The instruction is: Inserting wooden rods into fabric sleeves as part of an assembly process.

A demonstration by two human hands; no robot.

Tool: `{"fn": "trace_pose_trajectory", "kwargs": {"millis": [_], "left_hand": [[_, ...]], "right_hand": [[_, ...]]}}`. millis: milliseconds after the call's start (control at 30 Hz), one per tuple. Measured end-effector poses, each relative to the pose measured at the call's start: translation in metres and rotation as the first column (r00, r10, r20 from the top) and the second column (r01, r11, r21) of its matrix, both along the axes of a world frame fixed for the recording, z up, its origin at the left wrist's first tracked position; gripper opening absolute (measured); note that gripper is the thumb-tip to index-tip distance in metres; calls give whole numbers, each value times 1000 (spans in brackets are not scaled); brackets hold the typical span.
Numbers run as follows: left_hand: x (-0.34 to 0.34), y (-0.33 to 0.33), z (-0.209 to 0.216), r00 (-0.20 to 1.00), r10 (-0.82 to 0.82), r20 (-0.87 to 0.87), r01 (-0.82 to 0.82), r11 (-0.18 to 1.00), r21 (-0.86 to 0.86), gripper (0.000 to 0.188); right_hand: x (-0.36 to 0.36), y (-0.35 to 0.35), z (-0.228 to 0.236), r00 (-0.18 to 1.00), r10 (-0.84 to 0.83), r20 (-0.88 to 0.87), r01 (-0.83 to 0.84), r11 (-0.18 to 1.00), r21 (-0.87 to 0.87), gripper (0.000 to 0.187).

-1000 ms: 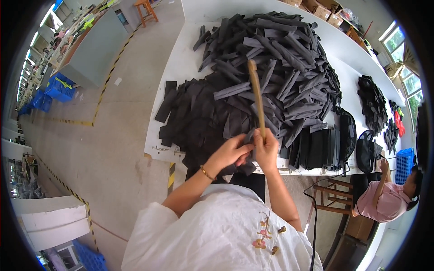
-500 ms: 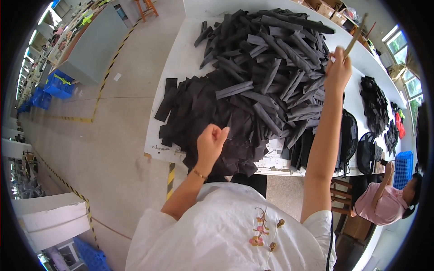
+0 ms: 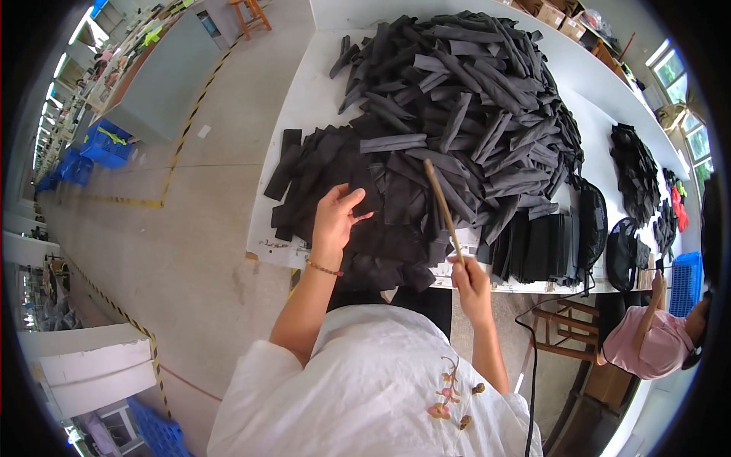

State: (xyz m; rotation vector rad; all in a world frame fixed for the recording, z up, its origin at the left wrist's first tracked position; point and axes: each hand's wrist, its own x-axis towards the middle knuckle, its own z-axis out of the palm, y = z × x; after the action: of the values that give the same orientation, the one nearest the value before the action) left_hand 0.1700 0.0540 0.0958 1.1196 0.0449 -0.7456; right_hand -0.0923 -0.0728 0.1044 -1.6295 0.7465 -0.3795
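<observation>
My right hand is closed round the lower end of a thin wooden stick, near the front edge of the table. The stick slants up and leftward over the heap. My left hand hovers over or rests on flat black fabric pieces, thumb and fingers apart; I see nothing held in it, though its palm side is partly hidden. Beyond both hands rises a large heap of dark grey, folded fabric tubes. Several black pieces stand in a neat row to the right of my right hand.
The white table has a raised back panel. Black mesh bundles lie to the right, with a black cord hanging down. A person in pink sits at the right beside a wooden stool and a blue crate.
My right hand has come back from the far right of the heap to the front edge, bringing the stick. My left hand has shifted slightly left and away from me, its fingers opening.
</observation>
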Motion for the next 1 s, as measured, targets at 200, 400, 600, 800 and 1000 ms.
{"fn": "trace_pose_trajectory", "kwargs": {"millis": [200, 400, 600, 800, 1000], "left_hand": [[-2, -2, -21, 977, 26, -214, -71, 976, -205, 5], [-12, -14, -9, 966, 190, -177, -227, 947, -227, 20], [-20, -22, 4, 959, 273, -71, -282, 941, -185, 24], [-24, -25, 8, 970, 235, -61, -242, 951, -194, 21], [-18, -17, -6, 973, 220, -70, -230, 955, -188, 23]], "right_hand": [[-28, 34, -2, 988, 138, -71, -132, 987, 90, 21], [-30, 52, 1, 970, 224, -92, -204, 961, 187, 20], [-25, 53, 1, 967, 238, -90, -218, 957, 192, 21], [-21, 49, -9, 979, 196, -58, -180, 960, 214, 21], [-20, 46, -9, 983, 177, -56, -162, 964, 210, 20]]}}
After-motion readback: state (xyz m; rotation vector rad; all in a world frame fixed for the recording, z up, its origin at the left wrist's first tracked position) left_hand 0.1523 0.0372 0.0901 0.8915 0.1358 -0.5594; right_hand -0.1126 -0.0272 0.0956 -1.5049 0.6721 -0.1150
